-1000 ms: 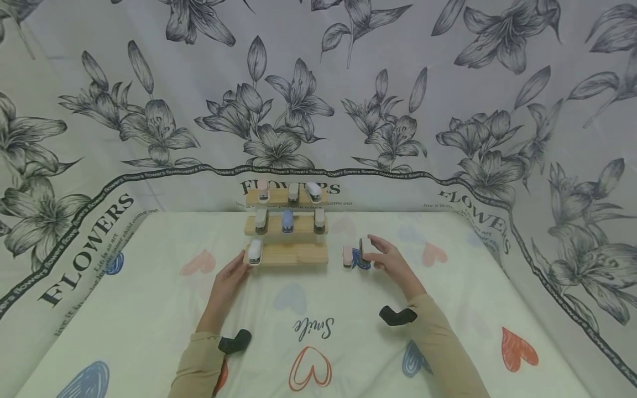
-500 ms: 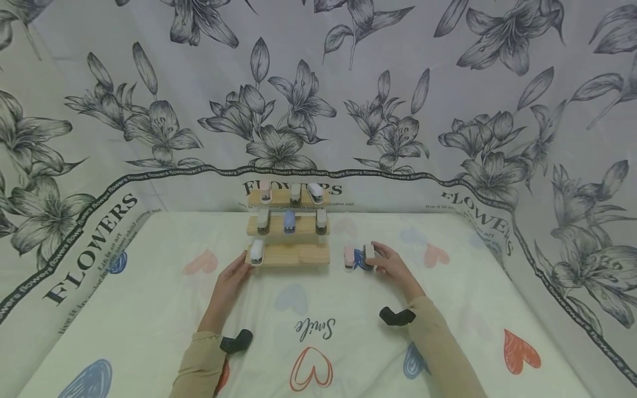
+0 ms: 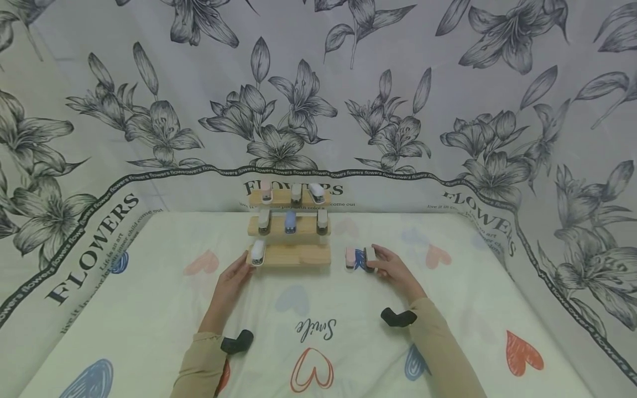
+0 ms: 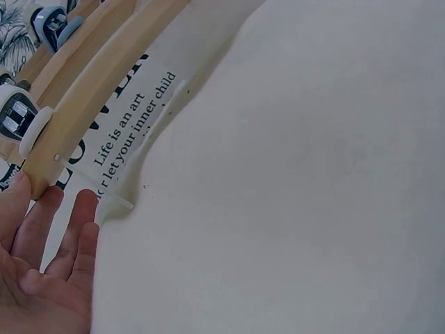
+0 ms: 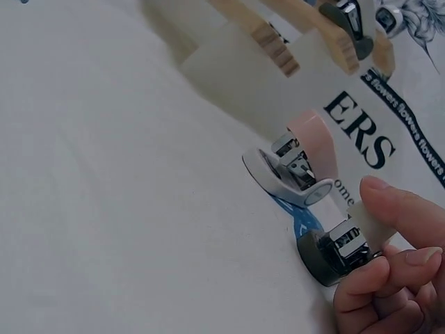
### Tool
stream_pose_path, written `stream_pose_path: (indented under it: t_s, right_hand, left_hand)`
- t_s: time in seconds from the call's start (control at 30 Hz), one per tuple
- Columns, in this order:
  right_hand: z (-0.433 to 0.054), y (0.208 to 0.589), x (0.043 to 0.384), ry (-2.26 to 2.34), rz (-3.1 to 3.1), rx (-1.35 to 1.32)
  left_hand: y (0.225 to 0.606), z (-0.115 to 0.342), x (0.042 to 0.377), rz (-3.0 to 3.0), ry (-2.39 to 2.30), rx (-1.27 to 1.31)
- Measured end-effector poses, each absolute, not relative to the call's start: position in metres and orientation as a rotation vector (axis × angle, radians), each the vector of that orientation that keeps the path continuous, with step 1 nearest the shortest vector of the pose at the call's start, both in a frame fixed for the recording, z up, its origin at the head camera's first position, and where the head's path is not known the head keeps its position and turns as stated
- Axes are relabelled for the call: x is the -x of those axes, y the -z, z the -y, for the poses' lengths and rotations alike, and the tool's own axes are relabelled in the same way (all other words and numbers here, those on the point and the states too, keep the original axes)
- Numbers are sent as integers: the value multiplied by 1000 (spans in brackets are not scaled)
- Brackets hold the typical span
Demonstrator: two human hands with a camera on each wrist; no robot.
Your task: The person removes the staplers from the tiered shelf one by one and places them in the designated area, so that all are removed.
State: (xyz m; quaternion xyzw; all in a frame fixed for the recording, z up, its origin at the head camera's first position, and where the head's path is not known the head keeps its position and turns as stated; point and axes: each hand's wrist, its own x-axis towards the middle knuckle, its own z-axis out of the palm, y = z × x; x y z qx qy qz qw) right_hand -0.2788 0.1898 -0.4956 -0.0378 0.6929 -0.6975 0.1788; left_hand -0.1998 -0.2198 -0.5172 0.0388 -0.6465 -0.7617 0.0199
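Observation:
My right hand (image 3: 393,265) grips a small stapler (image 5: 337,254) with a dark base and pale top, thumb on one side and curled fingers on the other. The stapler stands on or just over the cloth; contact underneath is hard to tell. Beside it, slightly apart, is a pink-and-white stapler (image 5: 292,163). On the left, my left hand (image 3: 235,278) holds the left end of the lowest board of a three-tier wooden rack (image 3: 283,254), thumb and index finger at the board's tip. A white stapler (image 3: 257,252) sits on that board near the fingers.
The middle tier bears a grey stapler (image 3: 264,221), a blue one (image 3: 290,222) and another grey one (image 3: 322,221). On the top tier are a pink stapler (image 3: 266,192), a grey one (image 3: 296,193) and a white one (image 3: 316,192). A flower-printed curtain (image 3: 348,132) hangs behind.
My right hand has shifted slightly down and right with the dark-based stapler, which now stands lower, level with the pink one. The left hand stays at the rack's end.

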Motion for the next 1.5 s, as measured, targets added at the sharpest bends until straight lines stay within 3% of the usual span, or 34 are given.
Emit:
stream_pose_path:
  t_s: [0.53, 0.87, 1.13, 1.5]
  right_hand:
    - [-189, 492, 280, 1776, -2234, 111]
    - [-179, 462, 264, 1860, -2381, 276]
    - [-152, 437, 236, 1844, -2286, 411]
    - [-105, 432, 230, 1750, -2181, 541]
  left_hand:
    - [520, 221, 199, 2036, 2319, -48]
    - [514, 218, 202, 2068, 2304, -76]
    - [517, 219, 198, 2056, 2342, -117]
    - [512, 218, 198, 2070, 2333, -177]
